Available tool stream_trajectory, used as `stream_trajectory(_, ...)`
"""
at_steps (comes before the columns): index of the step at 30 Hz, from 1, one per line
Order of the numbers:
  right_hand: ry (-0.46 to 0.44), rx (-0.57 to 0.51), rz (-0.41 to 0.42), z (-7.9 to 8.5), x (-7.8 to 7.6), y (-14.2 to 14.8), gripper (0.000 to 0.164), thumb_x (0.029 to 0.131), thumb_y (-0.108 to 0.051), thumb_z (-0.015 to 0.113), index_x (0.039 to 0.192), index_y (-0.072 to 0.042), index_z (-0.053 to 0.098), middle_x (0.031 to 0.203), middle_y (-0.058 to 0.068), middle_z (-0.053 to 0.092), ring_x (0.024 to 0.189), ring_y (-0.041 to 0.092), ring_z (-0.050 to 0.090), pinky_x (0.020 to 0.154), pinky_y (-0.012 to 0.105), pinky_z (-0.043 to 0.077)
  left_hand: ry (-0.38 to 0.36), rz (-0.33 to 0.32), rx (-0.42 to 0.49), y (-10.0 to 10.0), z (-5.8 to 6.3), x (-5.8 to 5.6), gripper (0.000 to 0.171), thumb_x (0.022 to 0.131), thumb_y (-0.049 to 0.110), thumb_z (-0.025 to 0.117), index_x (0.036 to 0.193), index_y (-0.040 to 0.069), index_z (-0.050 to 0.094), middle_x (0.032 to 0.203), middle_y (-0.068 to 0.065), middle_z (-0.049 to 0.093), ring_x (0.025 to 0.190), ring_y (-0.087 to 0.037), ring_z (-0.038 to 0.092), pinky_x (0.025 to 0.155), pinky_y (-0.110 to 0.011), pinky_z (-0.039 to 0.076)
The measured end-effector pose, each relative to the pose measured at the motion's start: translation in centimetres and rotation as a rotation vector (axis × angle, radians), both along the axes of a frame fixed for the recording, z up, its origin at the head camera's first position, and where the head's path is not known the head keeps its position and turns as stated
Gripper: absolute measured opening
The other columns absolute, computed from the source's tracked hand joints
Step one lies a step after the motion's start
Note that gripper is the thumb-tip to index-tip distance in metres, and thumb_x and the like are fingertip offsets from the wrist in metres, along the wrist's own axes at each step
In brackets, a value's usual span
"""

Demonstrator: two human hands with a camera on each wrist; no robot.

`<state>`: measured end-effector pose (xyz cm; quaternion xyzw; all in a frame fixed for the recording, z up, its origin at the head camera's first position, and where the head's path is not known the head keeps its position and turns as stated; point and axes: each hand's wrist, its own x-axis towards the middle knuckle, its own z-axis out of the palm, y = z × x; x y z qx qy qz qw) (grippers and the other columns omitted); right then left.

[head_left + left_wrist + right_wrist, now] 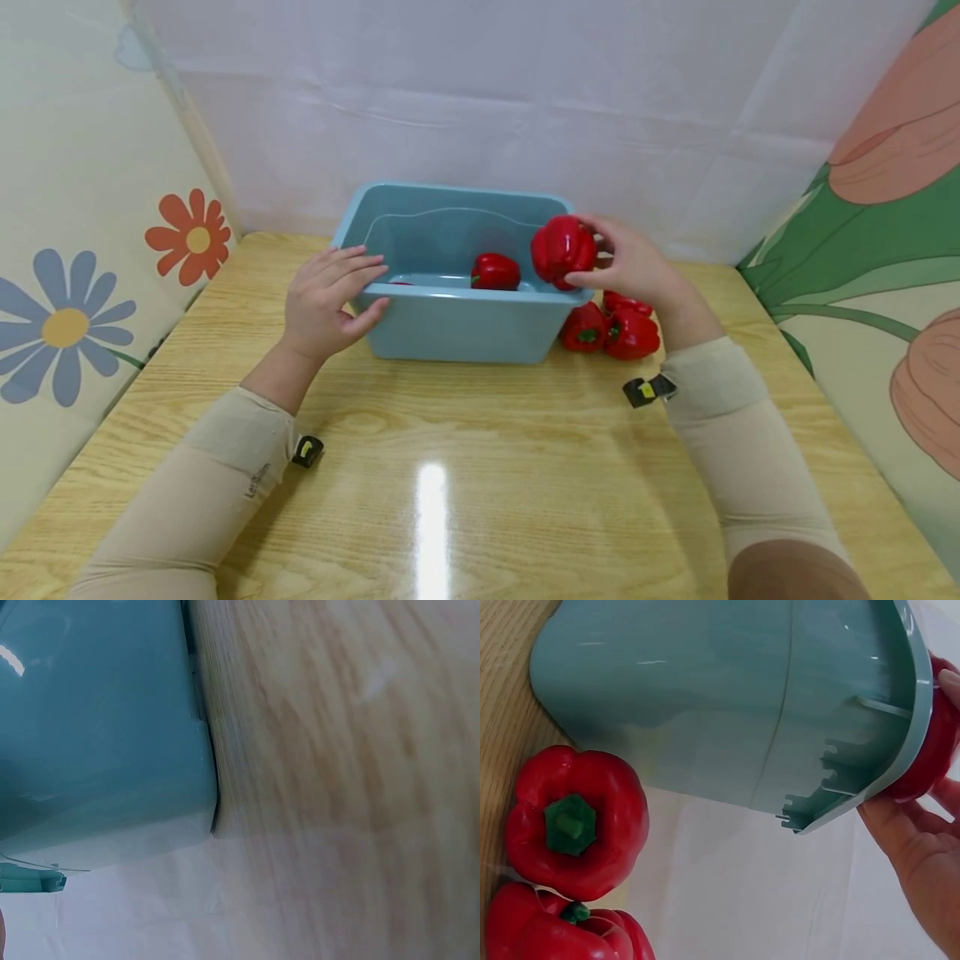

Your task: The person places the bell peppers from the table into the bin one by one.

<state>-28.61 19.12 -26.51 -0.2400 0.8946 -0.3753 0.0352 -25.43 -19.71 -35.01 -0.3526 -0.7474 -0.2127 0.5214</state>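
Note:
A light blue plastic bin (457, 327) stands toward the back of the table. My right hand (633, 262) grips a red bell pepper (562, 248) over the bin's right rim; the right wrist view shows this pepper (934, 742) right at the rim, between thumb and fingers. My left hand (326, 296) rests on the bin's left end with its fingers extended over the rim. Inside the bin lies another red bell pepper (495, 272), and a bit of red shows near the left hand, mostly hidden by the front wall.
Right of the bin, several red bell peppers (630, 333) sit close together on the wooden table (487, 433); two appear in the right wrist view, one pepper (577, 821) with its green stem facing the camera. A white sheet (465, 100) hangs behind the bin.

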Motion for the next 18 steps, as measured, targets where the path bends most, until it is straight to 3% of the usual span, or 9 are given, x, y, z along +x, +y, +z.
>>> stream_trajectory(18, -0.064, -0.009, 0.003, 0.18, 0.28, -0.24, 0.072, 0.077, -0.022, 0.072, 0.14, -0.016, 0.037, 0.129, 0.011, 0.049, 0.122, 0.029, 0.044, 0.1, 0.04, 0.037, -0.01, 0.0, -0.017, -0.11, 0.1, 0.03, 0.039, 0.076, 0.034, 0.061, 0.1, 0.005, 0.071, 0.1, -0.01, 0.069, 0.099, -0.032, 0.061, 0.088, -0.051, 0.043)
